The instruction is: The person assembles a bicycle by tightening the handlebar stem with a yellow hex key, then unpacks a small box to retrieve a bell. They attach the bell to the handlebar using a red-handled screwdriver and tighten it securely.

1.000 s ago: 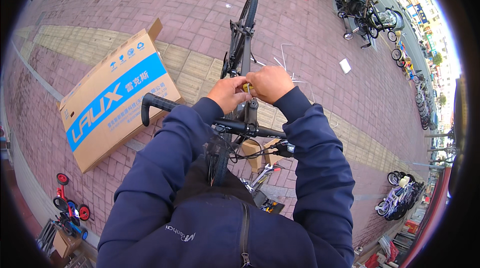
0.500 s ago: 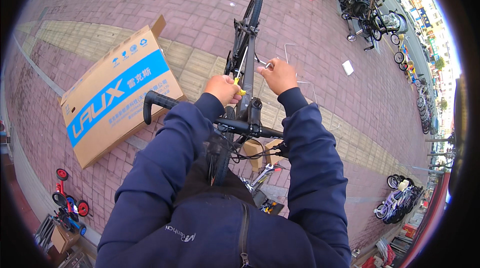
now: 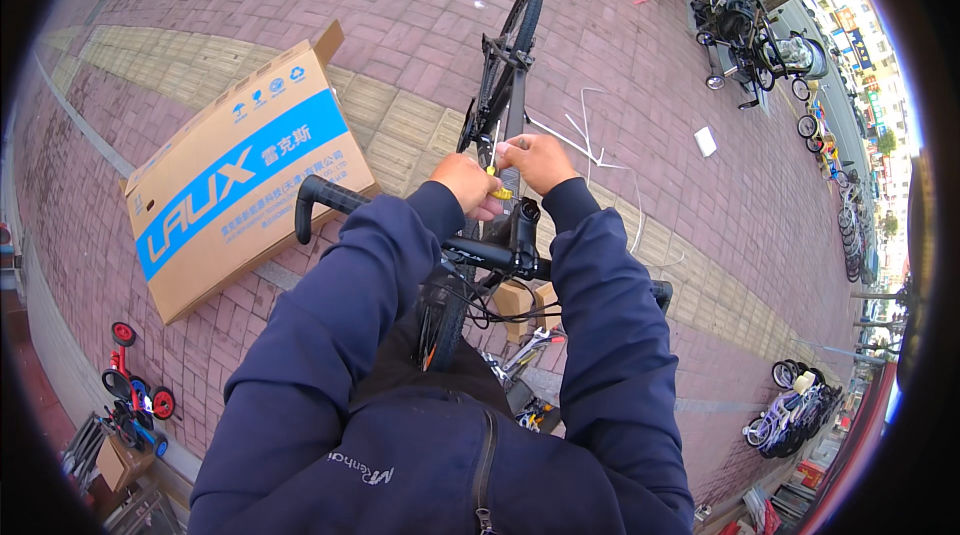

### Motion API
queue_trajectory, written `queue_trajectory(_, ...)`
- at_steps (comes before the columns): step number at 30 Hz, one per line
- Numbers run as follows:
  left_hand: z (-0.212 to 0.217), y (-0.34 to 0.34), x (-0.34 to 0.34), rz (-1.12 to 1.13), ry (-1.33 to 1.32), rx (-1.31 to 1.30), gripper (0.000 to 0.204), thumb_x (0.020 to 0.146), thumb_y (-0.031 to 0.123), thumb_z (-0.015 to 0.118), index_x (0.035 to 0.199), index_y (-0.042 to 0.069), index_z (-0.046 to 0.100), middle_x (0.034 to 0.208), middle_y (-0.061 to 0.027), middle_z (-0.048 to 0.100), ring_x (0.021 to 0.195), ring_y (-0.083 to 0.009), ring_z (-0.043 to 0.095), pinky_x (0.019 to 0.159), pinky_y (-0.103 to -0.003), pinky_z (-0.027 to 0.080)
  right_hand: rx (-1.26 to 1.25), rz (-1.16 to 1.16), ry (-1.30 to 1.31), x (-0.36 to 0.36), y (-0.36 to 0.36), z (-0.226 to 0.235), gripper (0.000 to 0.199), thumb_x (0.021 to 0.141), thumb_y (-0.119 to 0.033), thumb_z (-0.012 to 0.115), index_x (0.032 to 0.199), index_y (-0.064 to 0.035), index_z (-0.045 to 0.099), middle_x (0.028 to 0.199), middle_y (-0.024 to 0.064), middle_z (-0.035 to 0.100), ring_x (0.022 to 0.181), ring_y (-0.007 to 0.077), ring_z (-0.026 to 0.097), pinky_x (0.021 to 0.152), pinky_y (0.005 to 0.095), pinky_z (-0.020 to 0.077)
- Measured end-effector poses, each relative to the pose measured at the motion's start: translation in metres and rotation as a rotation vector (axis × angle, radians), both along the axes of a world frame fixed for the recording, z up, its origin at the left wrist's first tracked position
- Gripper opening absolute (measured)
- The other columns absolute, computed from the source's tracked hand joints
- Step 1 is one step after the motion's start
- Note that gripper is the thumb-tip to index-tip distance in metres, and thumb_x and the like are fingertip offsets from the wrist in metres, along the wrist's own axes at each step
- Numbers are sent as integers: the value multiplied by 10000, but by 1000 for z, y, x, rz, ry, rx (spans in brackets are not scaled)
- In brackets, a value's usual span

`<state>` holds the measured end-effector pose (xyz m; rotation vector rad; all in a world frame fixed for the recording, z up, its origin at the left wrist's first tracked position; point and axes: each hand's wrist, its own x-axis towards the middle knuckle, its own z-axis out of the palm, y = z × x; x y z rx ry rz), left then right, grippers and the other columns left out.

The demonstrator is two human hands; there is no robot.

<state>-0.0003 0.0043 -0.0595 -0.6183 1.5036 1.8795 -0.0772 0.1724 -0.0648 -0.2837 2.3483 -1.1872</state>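
Observation:
A black bicycle (image 3: 515,115) with a drop handlebar (image 3: 488,253) stands in front of me, one wheel (image 3: 527,13) pointing away. My left hand (image 3: 467,184), above the frame near the stem, is closed around the yellow handle of a screwdriver (image 3: 501,193), its thin shaft pointing away from me. Right beside it, my right hand (image 3: 540,163) is closed in a pinch at the shaft. Whether its fingertips hold the shaft or something small, I cannot tell. Black cables (image 3: 483,315) loop below the handlebar.
A large cardboard box (image 3: 300,190) with a blue band lies to the left. White strips (image 3: 592,150) lie on the paving right of the bicycle. Hand tools (image 3: 520,350) and small cardboard pieces (image 3: 513,303) are by my legs. Parked bikes (image 3: 795,405) and strollers (image 3: 745,20) stand on the right.
My right hand has moved left and nearer, from beside the frame to the screwdriver by my left hand. The metal piece that showed at its fingers is now hidden. The view has shifted slightly.

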Motion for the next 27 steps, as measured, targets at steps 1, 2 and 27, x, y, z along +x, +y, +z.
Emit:
queue_trajectory(1, 2, -1, 0, -10, -17, 12, 273, 963, 86, 641, 1154, -103, 594, 974, -225, 718, 806, -293, 761, 657, -376, 641, -11, -8, -20, 0, -1, -3, 358, 932, -334, 709, 964, 17, 770, 811, 97, 756, 722, 186, 670, 714, 335, 523)
queue_trajectory(2, 3, -1, 0, -16, -35, 18, 286, 974, 102, 630, 1166, -107, 592, 978, -228, 718, 818, -295, 760, 671, -383, 639, -22, -16, -41, 0, -2, -6, 354, 933, -331, 708, 965, 16, 771, 809, 95, 756, 721, 184, 668, 715, 332, 522)
queue_trajectory(27, -5, 5, 2, -156, 14, 21, 147, 1016, 102, 583, 1104, -16, 594, 943, -150, 727, 782, -225, 750, 658, -328, 614, -360, -250, -272, -7, -19, 12, 143, 998, -158, 566, 942, -48, 638, 767, 53, 692, 525, 67, 480, 455, 248, 355)
